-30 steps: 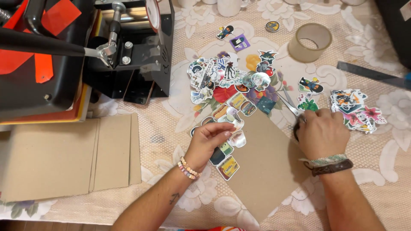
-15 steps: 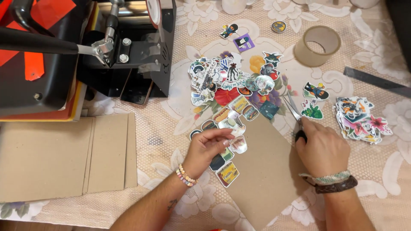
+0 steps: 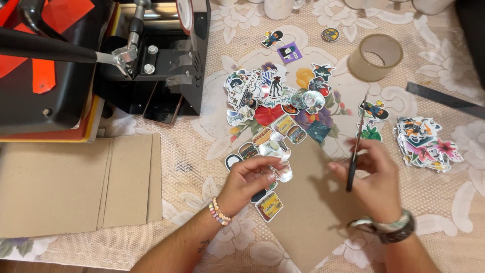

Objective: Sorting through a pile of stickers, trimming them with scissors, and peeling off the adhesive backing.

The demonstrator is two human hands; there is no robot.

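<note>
Here, the left hand [image 3: 251, 178] curls over a small glossy die-cut sticker [image 3: 281, 172], fingertips pinching its edge, prob. to lift it clear of the others. The right hand [image 3: 371, 177] is closed round the dark handles of slim black-handled scissors [image 3: 354, 151], blades pointing up and away from the body; blur hides whether the blades are parted. Both hands sit over a flat brown cardboard sheet [image 3: 310, 212] lying angled on the table [image 3: 212, 126], which wears a beige floral lace cloth; the sheet seems to serve as a work surface.

Just beyond the hands lies a loose heap of colourful cartoon stickers [image 3: 273, 101], w/ a smaller sorted stack of stickers [image 3: 424, 141] to the right, kept apart from the heap. A roll of clear packing tape [image 3: 375, 56] stands further back. Left: a stack of brown cardboard sheets [image 3: 76, 184] and a black heat press machine w/ orange pad [image 3: 76, 65].
</note>
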